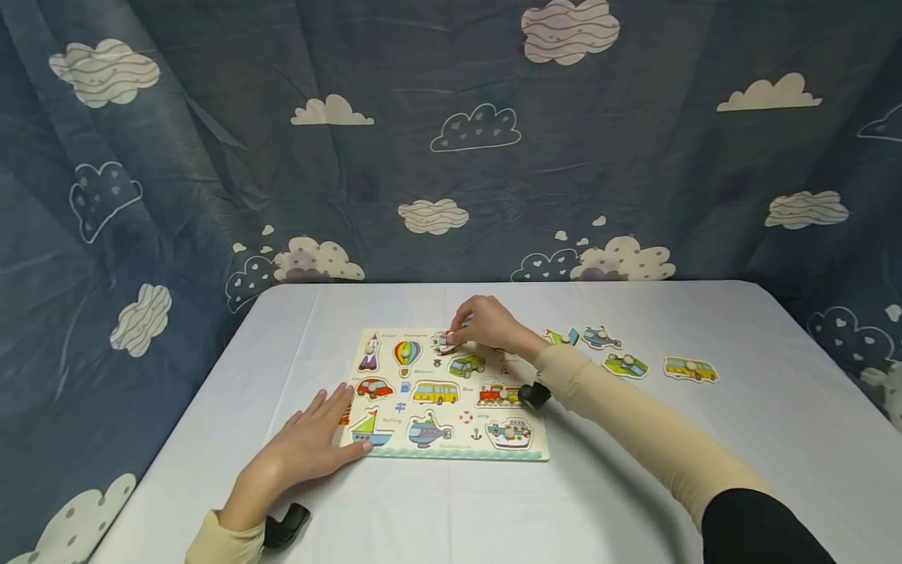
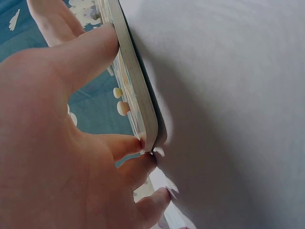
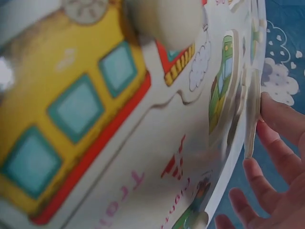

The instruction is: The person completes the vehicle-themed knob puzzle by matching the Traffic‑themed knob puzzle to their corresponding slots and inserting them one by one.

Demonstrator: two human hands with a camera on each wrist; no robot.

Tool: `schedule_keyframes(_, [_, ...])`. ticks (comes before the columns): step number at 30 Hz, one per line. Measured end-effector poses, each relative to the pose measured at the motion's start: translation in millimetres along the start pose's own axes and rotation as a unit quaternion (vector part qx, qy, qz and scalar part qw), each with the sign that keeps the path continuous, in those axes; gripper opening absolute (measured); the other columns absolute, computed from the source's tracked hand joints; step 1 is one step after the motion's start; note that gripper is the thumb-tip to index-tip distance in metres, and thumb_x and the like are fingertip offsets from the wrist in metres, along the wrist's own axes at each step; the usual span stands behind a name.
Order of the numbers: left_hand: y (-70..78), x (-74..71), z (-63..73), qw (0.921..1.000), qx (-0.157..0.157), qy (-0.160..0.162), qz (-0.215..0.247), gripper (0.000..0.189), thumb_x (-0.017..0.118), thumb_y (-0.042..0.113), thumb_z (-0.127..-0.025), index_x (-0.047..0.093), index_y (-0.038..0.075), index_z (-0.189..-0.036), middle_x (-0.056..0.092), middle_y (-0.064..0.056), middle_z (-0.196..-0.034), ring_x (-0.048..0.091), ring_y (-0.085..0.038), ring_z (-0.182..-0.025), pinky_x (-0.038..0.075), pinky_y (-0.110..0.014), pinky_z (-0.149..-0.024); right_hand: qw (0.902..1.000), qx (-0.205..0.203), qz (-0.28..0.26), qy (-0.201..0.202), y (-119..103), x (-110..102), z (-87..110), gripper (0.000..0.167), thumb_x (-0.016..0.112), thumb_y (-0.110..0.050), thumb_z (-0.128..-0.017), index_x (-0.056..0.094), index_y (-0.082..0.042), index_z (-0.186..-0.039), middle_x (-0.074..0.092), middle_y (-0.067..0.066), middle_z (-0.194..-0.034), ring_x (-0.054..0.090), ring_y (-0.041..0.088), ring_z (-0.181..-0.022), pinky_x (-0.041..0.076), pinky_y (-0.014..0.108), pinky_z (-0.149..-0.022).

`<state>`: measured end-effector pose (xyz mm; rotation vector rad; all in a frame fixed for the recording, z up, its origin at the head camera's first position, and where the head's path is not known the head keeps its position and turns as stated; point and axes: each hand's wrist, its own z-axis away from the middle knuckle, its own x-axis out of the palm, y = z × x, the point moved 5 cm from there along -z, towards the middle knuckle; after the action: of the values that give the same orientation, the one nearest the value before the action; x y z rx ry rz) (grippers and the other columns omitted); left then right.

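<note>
Right hand (image 1: pixel 489 323) pinches a wooden puzzle piece (image 3: pixel 252 112) at the puzzle board (image 1: pixel 451 453)'s far edge!
Fingertips closed on that piece, seen edge-on, the hot-air balloon (image 1: pixel 406 354) left of them, the green car (image 1: pixel 467 366) just below; a loose yellow bus piece (image 1: pixel 690 369) lies well apart to their right. And the left hand (image 1: pixel 303 442), fingers extended and spread, touches the board's near left corner, thumb tip beside the sailboat (image 1: pixel 371 427).

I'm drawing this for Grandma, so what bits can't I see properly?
Head: top right corner of the board, hidden by the right hand.
Head: picture on the held piece, partly covered by that hand.
Head: what the orange patch is; left hand in the way.
Right wrist: yellow piece, cut off by the left edge.
</note>
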<state>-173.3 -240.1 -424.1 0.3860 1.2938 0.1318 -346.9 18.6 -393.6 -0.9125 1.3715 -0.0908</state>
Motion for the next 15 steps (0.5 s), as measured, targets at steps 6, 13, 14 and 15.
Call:
schedule_keyframes(6, [0.8, 0.4, -0.6, 1.0000, 0.002, -0.001, 0.000, 0.097, 0.063, 0.061, -0.086, 0.025, 0.004, -0.156, 0.023, -0.014, -0.161, 0.014, -0.040, -0.147, 0.017, -0.066, -0.110, 0.9987, 0.007, 0.049, -0.012, 1.1, 6.5, -6.0, 0.012, 0.082, -0.028, -0.080, 0.076, -0.019, -0.075, 0.071, -0.008, -0.086, 0.060, 0.019, -0.090, 0.037, 0.044, -0.103])
schedule_keyframes(13, [1.2, -1.0, -0.2, 1.0000, 0.001, 0.000, 0.002, 0.097, 0.063, 0.060, -0.087, 0.025, 0.004, -0.156, 0.023, -0.014, -0.161, 0.014, -0.040, -0.147, 0.017, -0.066, -0.110, 0.9976, 0.020, 0.064, -0.016, -0.3, 10.1, -7.5, 0.013, 0.084, -0.027, -0.080, 0.076, -0.018, -0.077, 0.070, -0.006, -0.090, 0.055, 0.018, -0.084, 0.043, 0.036, -0.080])
schedule_keyframes(14, [1.1, -1.1, 0.0, 1.0000, 0.000, 0.000, 0.003, 0.097, 0.063, 0.060, -0.087, 0.025, 0.004, -0.156, 0.023, -0.014, -0.161, 0.014, -0.040, -0.147, 0.017, -0.066, -0.110, 0.9976, 0.018, 0.065, -0.016, -1.0, 10.2, -7.3, 0.011, 0.084, -0.026, -0.080, 0.076, -0.018, -0.078, 0.070, -0.005, -0.092, 0.056, 0.019, -0.086, 0.044, 0.037, -0.081])
schedule_keyframes(15, [0.9, -1.2, 0.3, 1.0000, 0.000, 0.000, 0.003, 0.097, 0.063, 0.060, -0.087, 0.025, 0.004, -0.155, 0.023, -0.014, -0.161, 0.014, -0.040, -0.147, 0.017, -0.066, -0.110, 0.9975, 0.015, 0.068, -0.016, -1.8, 10.2, -7.1, 0.010, 0.084, -0.025, -0.079, 0.077, -0.018, -0.079, 0.070, -0.005, -0.095, 0.057, 0.019, -0.090, 0.045, 0.037, -0.083])
